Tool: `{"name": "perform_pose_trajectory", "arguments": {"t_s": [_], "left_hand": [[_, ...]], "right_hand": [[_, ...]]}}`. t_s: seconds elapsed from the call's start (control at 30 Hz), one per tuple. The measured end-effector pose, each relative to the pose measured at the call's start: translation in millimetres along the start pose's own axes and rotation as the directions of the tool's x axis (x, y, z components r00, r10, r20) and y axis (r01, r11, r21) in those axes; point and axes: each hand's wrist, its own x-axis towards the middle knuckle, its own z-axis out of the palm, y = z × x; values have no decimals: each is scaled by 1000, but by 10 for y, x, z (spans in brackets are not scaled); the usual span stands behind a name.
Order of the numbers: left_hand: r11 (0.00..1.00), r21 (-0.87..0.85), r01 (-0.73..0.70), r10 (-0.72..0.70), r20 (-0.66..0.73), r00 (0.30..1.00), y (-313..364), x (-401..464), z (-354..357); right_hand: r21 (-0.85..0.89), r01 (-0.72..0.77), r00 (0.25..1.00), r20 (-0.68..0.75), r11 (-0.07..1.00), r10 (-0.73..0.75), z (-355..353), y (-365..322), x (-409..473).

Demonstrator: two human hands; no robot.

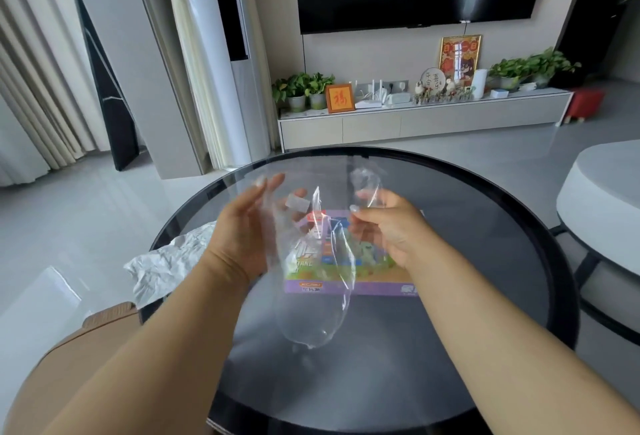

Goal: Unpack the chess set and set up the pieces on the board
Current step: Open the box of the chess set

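Clear plastic wrap [311, 296] hangs nearest, limp, light and slippery, pinched by the right hand [384, 227]; the left hand [242, 227] is spread open against it. Behind lies the chess set box [363, 272], flat on the desk [485, 261]; probably best lifted by its edges.

A round table [485, 261] with a dark glass top and black rim carries the things. A flat, colourful box [367, 261] with purple edges lies on it near the middle. Crumpled white wrapping [166, 265] rests at the table's left edge, partly hanging over the rim.
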Motion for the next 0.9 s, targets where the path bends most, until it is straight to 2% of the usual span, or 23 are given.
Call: {"name": "perform_pose_trajectory", "arguments": {"t_s": [0.07, 0.17, 0.23, 0.3, 0.5, 0.57, 0.6, 0.67, 0.73, 0.77, 0.8, 0.9], "left_hand": [[982, 186, 14, 8, -116, 993, 204, -98, -139], [913, 403, -64, 186, -270, 945, 403, -145, -384], [915, 380, -135, 287, -379, 880, 521, -191, -544], [925, 325, -198, 333, -440, 834, 641, -268, -691], [930, 300, -214, 356, -581, 732, 874, -448, -1122], [933, 295, -208, 354, -631, 691, 911, -467, -1295], [931, 313, -185, 353, -652, 671, 905, -468, -1396], [906, 414, -83, 375, -698, 611, 839, -473, -1572], [798, 586, 141, 449, -734, 509, 744, -480, -1722], [732, 632, 254, 472, -739, 481, 697, -489, -1777], [695, 642, 323, 462, -744, 484, 650, -492, -1836], [718, 577, 389, 330, -775, 539, 545, -499, -2003]], "right_hand": [[-85, 52, 998, 23, 995, -50, 136, -21, 16], [-153, 59, 992, 116, 986, -41, 426, 10, 51], [-180, 40, 986, 167, 983, -10, 655, 54, 87], [-207, 20, 983, 183, 978, 19, 868, 138, 145], [-235, 25, 984, 179, 972, 18, 1465, 427, 275], [-299, 33, 989, 149, 954, 13, 1627, 506, 328], [-390, 54, 992, 129, 919, -3, 1695, 549, 357], [-630, 104, 992, 122, 770, -34, 1782, 645, 401], [-805, 145, 988, 152, 575, -35, 1828, 754, 420], [-855, 159, 985, 169, 494, -23, 1844, 810, 420], [-889, 174, 982, 190, 423, -4, 1858, 868, 417], [-947, 218, 965, 246, 236, 94, 1907, 1024, 427]]}}
